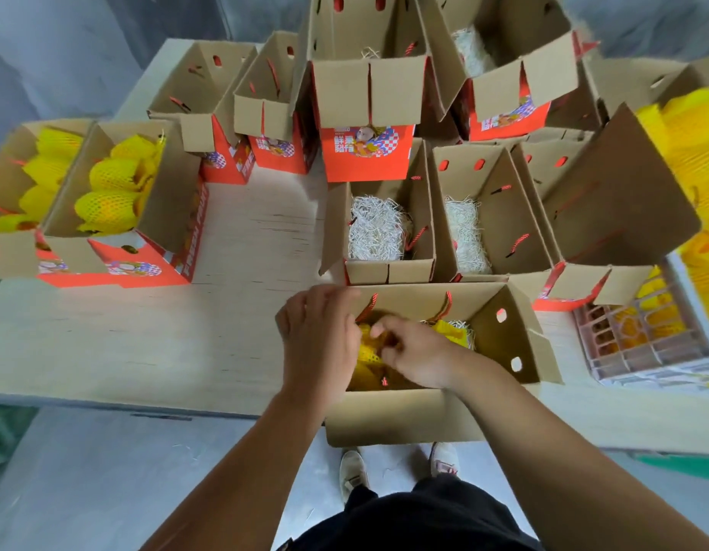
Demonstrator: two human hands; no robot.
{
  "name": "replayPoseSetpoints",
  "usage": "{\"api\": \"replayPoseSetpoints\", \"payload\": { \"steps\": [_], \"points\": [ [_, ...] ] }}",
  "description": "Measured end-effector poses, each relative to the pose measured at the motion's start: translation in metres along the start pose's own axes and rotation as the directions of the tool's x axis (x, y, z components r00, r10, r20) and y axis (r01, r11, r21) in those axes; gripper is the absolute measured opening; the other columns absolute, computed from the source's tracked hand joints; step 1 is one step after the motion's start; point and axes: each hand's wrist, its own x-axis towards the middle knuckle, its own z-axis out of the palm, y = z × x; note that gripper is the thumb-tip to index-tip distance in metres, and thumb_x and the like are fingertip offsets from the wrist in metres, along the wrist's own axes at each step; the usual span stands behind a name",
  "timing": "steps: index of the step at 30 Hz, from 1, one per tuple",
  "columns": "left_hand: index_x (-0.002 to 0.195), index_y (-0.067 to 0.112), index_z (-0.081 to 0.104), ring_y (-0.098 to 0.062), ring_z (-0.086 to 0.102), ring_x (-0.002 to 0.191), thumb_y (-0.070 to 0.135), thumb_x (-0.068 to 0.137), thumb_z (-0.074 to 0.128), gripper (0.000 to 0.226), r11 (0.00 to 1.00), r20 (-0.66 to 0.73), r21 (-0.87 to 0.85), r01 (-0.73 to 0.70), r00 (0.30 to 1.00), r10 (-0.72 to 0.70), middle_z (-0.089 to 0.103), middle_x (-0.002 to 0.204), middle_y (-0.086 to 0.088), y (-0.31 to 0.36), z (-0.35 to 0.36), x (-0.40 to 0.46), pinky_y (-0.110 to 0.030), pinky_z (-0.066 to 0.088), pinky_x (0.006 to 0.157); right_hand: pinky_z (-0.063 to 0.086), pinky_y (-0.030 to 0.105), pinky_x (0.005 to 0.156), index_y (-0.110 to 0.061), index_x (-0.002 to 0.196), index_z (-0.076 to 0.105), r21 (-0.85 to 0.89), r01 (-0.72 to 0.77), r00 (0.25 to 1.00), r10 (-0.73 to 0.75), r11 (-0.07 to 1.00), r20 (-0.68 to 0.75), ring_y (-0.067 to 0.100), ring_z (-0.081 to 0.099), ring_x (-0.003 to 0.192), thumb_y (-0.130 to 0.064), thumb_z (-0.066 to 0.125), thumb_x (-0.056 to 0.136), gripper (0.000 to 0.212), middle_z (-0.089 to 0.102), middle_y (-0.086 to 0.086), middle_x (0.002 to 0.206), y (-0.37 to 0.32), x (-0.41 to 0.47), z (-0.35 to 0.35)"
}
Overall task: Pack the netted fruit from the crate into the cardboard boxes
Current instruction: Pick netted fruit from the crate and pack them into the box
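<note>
a yellow foam-netted fruit (370, 351) is being settled into the near open brown cardboard box (500, 344). it is pinched by the curled right hand (414, 351); the left hand (319, 332) is curled at the box's edge, its grasp not discernible. next, more fruit is likely needed from the pink plastic crate (639, 351).

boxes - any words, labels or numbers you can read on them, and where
"FRESH FRUIT": white capitals down the red side of the left box that holds netted fruit.
Large Chinese characters: on the red front of the middle box at the back, too blurred to read surely.
Small print on the other red box fronts: too small and blurred.
The crate and the near box show no text that can be read.
</note>
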Motion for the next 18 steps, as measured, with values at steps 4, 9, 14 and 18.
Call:
{"api": "replayPoseSetpoints", "payload": {
  "steps": [4,9,14,18],
  "points": [
    [0.106,0.028,0.069,-0.014,0.063,0.097,0.022,0.096,0.056,0.017,0.945,0.061,-0.300,-0.128,0.986,0.153,0.066,0.101,0.014,0.038,0.005,0.015,-0.039,0.050,0.085,0.047,0.022,0.078,-0.023,0.112,0.065,0.207,0.104,0.943,-0.031,0.973,-0.331,0.015,0.064,0.081,-0.008,0.060,0.094,0.024,0.069,-0.002,0.091,0.030,-0.043,-0.028],
    [0.116,0.026,0.066,-0.002,0.063,0.106,0.029,0.103,0.054,0.018,0.785,0.242,-0.619,-0.025,0.945,0.221,0.065,0.112,0.015,0.126,0.033,0.038,-0.029,0.053,0.093,0.054,0.038,0.079,-0.019,0.107,0.066,0.181,0.235,0.813,-0.091,0.955,-0.575,0.016,0.066,0.086,-0.012,0.059,0.097,0.014,0.071,-0.003,0.093,0.055,-0.073,-0.077],
    [0.110,0.020,0.069,0.000,0.057,0.099,0.014,0.102,0.056,0.016,0.766,0.208,-0.633,-0.111,0.929,0.307,0.061,0.105,0.009,0.226,0.069,0.065,-0.009,0.038,0.085,0.045,0.020,0.066,-0.019,0.100,0.066,0.158,0.230,0.679,-0.042,0.960,-0.733,0.001,0.061,0.075,-0.008,0.058,0.097,0.014,0.067,-0.013,0.081,0.115,-0.107,-0.138],
    [0.109,0.018,0.070,-0.004,0.061,0.098,0.010,0.102,0.058,0.016,0.684,0.213,-0.721,-0.110,0.904,0.370,0.063,0.104,0.008,0.321,0.107,0.078,-0.017,0.045,0.081,0.045,0.020,0.062,-0.020,0.107,0.068,0.167,0.177,0.608,0.026,0.970,-0.793,0.001,0.062,0.074,-0.012,0.059,0.098,0.014,0.070,-0.011,0.083,0.186,-0.144,-0.194]
  ]
}}
